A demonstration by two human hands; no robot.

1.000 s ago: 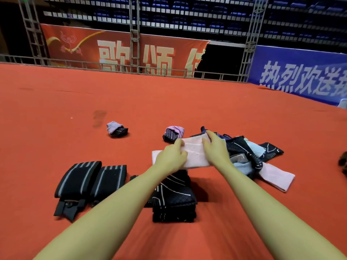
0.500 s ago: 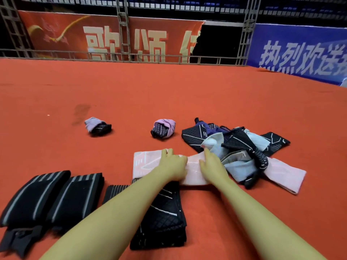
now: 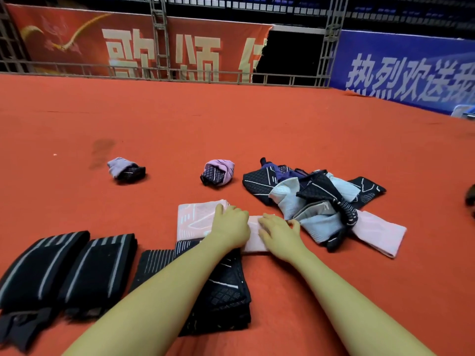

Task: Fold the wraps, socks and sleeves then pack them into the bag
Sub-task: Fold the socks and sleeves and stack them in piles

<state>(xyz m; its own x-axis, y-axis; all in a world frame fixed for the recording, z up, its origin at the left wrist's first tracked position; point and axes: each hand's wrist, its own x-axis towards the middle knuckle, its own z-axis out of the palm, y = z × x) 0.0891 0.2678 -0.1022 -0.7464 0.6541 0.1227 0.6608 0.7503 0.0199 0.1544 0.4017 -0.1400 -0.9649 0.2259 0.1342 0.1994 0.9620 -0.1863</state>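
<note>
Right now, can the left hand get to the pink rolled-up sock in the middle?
Probably yes. The left hand is pressing on the pink sleeve, and only bare red carpet lies between it and the pink rolled sock just beyond. Nothing blocks the way.

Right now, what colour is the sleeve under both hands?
Pale pink sleeve with faint white line markings, seen in the head view.

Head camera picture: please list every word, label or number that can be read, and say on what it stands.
"歌颂", then a character cut by the torn edge: red banner.
"热烈欢送", then a character cut by the frame: blue banner.
Pink sleeve under both hands: pale line pattern only, no readable text.
</note>
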